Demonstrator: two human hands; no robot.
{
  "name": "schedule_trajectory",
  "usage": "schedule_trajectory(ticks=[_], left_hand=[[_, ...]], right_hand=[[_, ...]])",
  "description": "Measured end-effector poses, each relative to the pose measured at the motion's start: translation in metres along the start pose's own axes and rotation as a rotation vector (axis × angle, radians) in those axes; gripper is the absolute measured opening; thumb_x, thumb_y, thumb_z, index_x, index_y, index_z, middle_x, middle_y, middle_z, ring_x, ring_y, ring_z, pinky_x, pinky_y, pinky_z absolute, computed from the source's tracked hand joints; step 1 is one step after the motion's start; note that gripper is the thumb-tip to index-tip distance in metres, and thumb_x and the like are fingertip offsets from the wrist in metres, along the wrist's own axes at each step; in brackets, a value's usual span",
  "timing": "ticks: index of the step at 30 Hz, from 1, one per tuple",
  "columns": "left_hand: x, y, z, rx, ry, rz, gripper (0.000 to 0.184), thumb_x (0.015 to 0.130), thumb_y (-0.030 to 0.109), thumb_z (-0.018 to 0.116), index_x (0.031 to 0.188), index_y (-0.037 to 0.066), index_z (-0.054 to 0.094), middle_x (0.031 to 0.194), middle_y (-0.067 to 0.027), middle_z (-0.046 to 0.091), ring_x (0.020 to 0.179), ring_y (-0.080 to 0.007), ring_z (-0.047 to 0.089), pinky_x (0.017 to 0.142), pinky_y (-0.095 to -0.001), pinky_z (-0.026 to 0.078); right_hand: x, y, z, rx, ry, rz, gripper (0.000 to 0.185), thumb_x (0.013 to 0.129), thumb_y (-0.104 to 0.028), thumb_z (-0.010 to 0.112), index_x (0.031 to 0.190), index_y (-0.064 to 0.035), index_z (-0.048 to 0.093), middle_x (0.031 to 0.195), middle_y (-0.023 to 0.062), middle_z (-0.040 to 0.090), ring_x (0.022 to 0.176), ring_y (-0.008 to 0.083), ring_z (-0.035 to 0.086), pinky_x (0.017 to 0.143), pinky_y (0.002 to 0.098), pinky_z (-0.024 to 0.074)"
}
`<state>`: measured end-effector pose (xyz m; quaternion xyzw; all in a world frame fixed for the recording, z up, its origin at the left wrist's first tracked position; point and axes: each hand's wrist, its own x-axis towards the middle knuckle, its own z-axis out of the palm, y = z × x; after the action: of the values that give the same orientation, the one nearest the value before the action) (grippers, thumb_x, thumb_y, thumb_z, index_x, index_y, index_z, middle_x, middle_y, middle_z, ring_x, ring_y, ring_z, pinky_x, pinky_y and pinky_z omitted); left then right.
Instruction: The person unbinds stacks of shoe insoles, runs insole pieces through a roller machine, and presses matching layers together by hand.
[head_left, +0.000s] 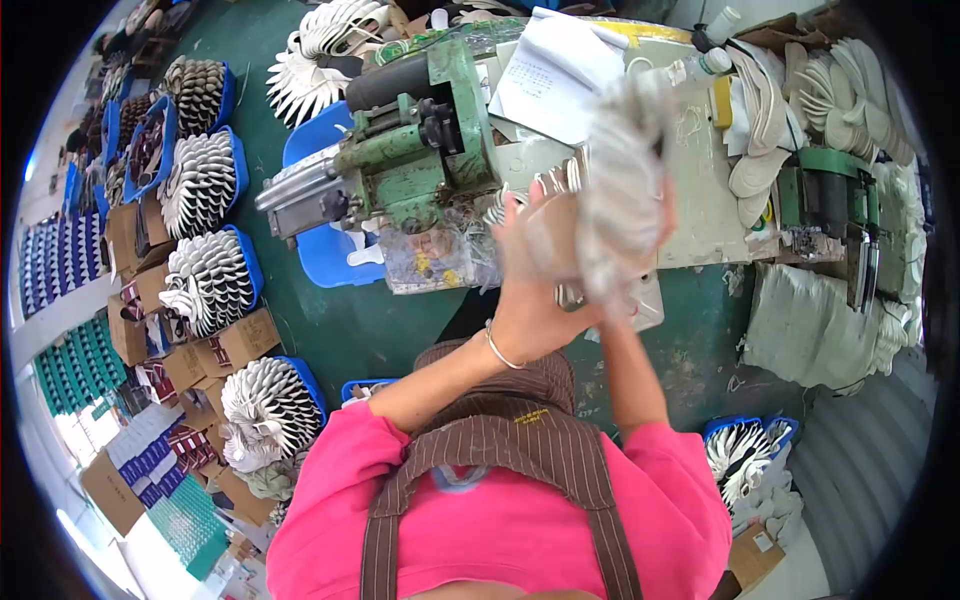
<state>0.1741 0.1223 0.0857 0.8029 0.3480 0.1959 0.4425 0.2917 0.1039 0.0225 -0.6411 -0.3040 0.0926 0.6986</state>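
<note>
Above the worktable's near edge, I hold a thick bundle of pale insoles (628, 190), smeared by motion. My left hand (530, 310), with a bangle at its wrist, is closed around a beige sole-shaped piece (552, 238) on the bundle's left side; its thumb lies underneath. My right hand (667, 215) grips the bundle from the right, mostly hidden behind it. More insoles (560, 178) show just beyond my left fingers. Left of my hands stands a green machine (415, 170) with metal rollers.
Papers with handwriting (548, 85) lie on the table (710, 215). Stacked insoles (760, 110) and a second green machine (830, 190) stand at right. Blue baskets (325, 255) and cardboard boxes (245, 340) line the left floor. A white bottle (712, 62) stands at the back.
</note>
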Motion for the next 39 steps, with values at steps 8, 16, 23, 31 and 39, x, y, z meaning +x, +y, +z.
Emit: schedule_trajectory(ticks=[8, 16, 23, 31, 39], left_hand=[[-0.065, -0.008, -0.076, 0.351, 0.159, 0.322, 0.078, 0.072, 0.024, 0.071, 0.136, -0.005, 0.036, 0.134, -0.0204, 0.047, 0.126, -0.0368, 0.043, 0.105, -0.0468, 0.031], [-0.158, -0.086, -0.164, -0.749, 0.603, 0.164, 0.077, 0.069, 0.018, 0.071, 0.135, -0.004, 0.036, 0.134, -0.0183, 0.047, 0.125, -0.0348, 0.044, 0.106, -0.0458, 0.032], [-0.240, -0.173, -0.280, -1.210, 0.506, 0.277, 0.078, 0.067, 0.013, 0.071, 0.135, -0.003, 0.037, 0.134, -0.0165, 0.047, 0.125, -0.0331, 0.045, 0.106, -0.0450, 0.034], [-0.275, -0.254, -0.340, -1.510, 0.360, 0.106, 0.076, 0.069, 0.007, 0.070, 0.136, -0.002, 0.036, 0.136, -0.0146, 0.046, 0.125, -0.0319, 0.044, 0.106, -0.0456, 0.035], [-0.228, -0.238, -0.350, -1.089, 0.410, -0.289, 0.050, 0.092, 0.021, 0.056, 0.135, 0.005, 0.038, 0.132, -0.0073, 0.048, 0.122, -0.0243, 0.045, 0.103, -0.0405, 0.034]], right_hand=[[-0.064, -0.095, 0.042, -0.126, -0.451, -0.219, 0.097, 0.081, -0.048, 0.059, 0.144, 0.0047, 0.007, 0.144, 0.0303, 0.023, 0.134, 0.0451, 0.023, 0.108, 0.0577, 0.0110], [-0.096, -0.188, 0.114, -0.033, -0.913, -0.319, 0.121, 0.062, -0.035, 0.079, 0.145, 0.0006, -0.002, 0.141, 0.0353, 0.018, 0.131, 0.0518, 0.021, 0.106, 0.0604, 0.0148], [-0.150, -0.204, 0.207, 0.104, -0.854, -0.158, 0.063, 0.071, -0.018, 0.078, 0.124, 0.0019, 0.050, 0.126, 0.0206, 0.042, 0.119, 0.0322, 0.043, 0.095, 0.0371, 0.0399], [-0.211, -0.218, 0.270, 0.268, -0.857, 0.136, 0.090, 0.069, -0.009, 0.079, 0.139, 0.0016, 0.023, 0.134, 0.0154, 0.039, 0.122, 0.0230, 0.044, 0.102, 0.0333, 0.0367], [-0.216, -0.213, 0.273, 0.152, -0.754, 0.217, 0.066, 0.069, -0.006, 0.078, 0.124, -0.0010, 0.042, 0.118, 0.0132, 0.055, 0.111, 0.0174, 0.052, 0.095, 0.0312, 0.0414]])
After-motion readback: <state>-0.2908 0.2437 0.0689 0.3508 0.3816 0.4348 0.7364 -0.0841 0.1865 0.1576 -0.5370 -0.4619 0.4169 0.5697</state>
